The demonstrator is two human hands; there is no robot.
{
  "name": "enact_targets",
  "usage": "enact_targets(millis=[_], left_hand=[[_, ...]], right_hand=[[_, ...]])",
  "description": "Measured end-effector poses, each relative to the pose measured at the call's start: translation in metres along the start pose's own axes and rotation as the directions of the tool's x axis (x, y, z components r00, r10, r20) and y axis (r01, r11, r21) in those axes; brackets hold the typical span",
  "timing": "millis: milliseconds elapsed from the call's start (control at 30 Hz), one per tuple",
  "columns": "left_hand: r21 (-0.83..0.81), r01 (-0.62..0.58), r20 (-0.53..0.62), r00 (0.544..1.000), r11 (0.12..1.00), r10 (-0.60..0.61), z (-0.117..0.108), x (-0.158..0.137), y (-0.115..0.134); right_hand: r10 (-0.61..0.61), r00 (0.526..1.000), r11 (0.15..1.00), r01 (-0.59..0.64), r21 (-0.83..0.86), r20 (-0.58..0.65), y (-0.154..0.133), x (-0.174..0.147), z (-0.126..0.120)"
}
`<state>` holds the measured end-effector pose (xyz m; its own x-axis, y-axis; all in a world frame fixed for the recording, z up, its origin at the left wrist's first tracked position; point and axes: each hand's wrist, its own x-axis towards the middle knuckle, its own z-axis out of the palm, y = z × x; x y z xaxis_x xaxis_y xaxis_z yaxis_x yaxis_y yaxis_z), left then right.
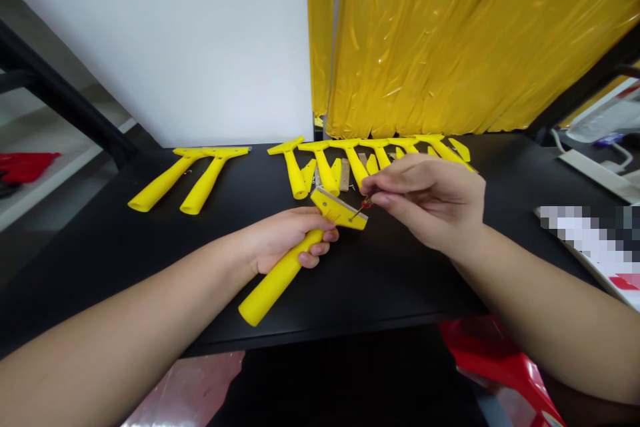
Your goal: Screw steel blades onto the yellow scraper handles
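Note:
My left hand (295,237) is wrapped round the upper handle of a yellow scraper (280,283), whose head points up and to the right. Two screws show on the head's face, and a metal strip runs along its top edge. Between thumb and fingers, my right hand (430,203) pinches a small red screwdriver (367,202). Its thin shaft reaches down to the screw at the right end of the head. Most of the screwdriver's handle is hidden by my fingers.
Two yellow scrapers (205,180) lie at the back left of the black shelf (400,287). Several more scraper handles (295,173) line the back, with loose yellow plates (337,170) and metal pieces (345,175) among them. A white panel (200,47) and yellow plastic wrapping (450,40) stand behind.

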<state>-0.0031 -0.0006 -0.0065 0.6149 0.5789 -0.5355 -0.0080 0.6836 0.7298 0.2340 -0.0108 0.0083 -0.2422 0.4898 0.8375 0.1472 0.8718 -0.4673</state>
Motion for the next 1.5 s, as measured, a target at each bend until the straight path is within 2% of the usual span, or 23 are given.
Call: enact_targets(millis=[100,267,333,433,567,667,733,800,867,933,1000,1067,1200,1267,1400,1500], left_hand=[[0.003,-0.007,0.003,1.0,1.0,0.007,0.0,0.0,-0.001],[-0.068,-0.018,0.012,1.0,0.998,0.019,0.004,-0.003,-0.002],[-0.102,-0.076,-0.007,0.997,0.992,0.076,0.006,-0.006,-0.002],[-0.105,-0.227,-0.061,0.973,0.968,0.221,0.009,-0.01,-0.001],[-0.01,-0.374,-0.176,0.914,0.927,0.367,0.013,-0.009,-0.001],[0.074,-0.432,-0.228,0.87,0.899,0.437,0.017,-0.009,-0.002],[0.116,-0.452,-0.265,0.844,0.884,0.466,0.019,-0.009,-0.003],[0.161,-0.459,-0.337,0.806,0.874,0.486,0.02,-0.009,-0.004],[0.225,-0.447,-0.398,0.769,0.866,0.501,0.02,-0.009,-0.004],[0.307,-0.432,-0.404,0.748,0.848,0.527,0.02,-0.011,-0.005],[0.394,-0.415,-0.372,0.744,0.82,0.555,0.019,-0.014,-0.006],[0.481,-0.393,-0.334,0.745,0.784,0.578,0.018,-0.017,-0.006],[0.598,-0.369,-0.278,0.737,0.712,0.616,0.015,-0.02,-0.008],[0.619,-0.374,-0.257,0.735,0.691,0.628,0.014,-0.02,-0.008],[0.607,-0.412,-0.223,0.732,0.68,0.643,0.015,-0.021,-0.009],[0.59,-0.427,-0.219,0.732,0.685,0.645,0.017,-0.024,-0.008]], right_hand=[[-0.137,0.987,0.985,0.127,-0.117,-0.088,0.008,0.0,-0.002],[-0.182,0.983,0.983,0.182,-0.018,0.033,0.019,0.002,-0.011],[-0.21,0.977,0.977,0.21,-0.034,0.029,0.02,0.003,-0.016],[-0.229,0.973,0.967,0.226,-0.119,-0.012,0.021,0.003,-0.023],[-0.079,0.996,0.959,0.066,-0.275,-0.038,0.016,0.001,-0.029],[0.045,0.998,0.906,-0.06,-0.419,-0.046,0.011,0.003,-0.032],[0.093,0.995,0.873,-0.101,-0.478,-0.04,0.008,0.006,-0.032],[0.134,0.991,0.859,-0.115,-0.499,0.002,0.007,0.008,-0.03],[0.178,0.979,0.855,-0.105,-0.507,0.098,0.008,0.009,-0.024],[0.223,0.952,0.851,-0.084,-0.518,0.212,0.011,0.008,-0.016],[0.265,0.917,0.841,-0.069,-0.536,0.299,0.015,0.005,-0.007],[0.287,0.899,0.83,-0.061,-0.554,0.332,0.018,0.001,0.0],[0.24,0.9,0.834,0.0,-0.552,0.363,0.018,-0.004,0.006],[0.24,0.901,0.849,-0.013,-0.529,0.362,0.016,-0.004,0.007],[0.349,0.889,0.899,-0.228,-0.373,0.297,0.013,-0.002,0.007],[0.485,0.834,0.873,-0.448,-0.193,0.262,0.016,-0.002,0.009]])
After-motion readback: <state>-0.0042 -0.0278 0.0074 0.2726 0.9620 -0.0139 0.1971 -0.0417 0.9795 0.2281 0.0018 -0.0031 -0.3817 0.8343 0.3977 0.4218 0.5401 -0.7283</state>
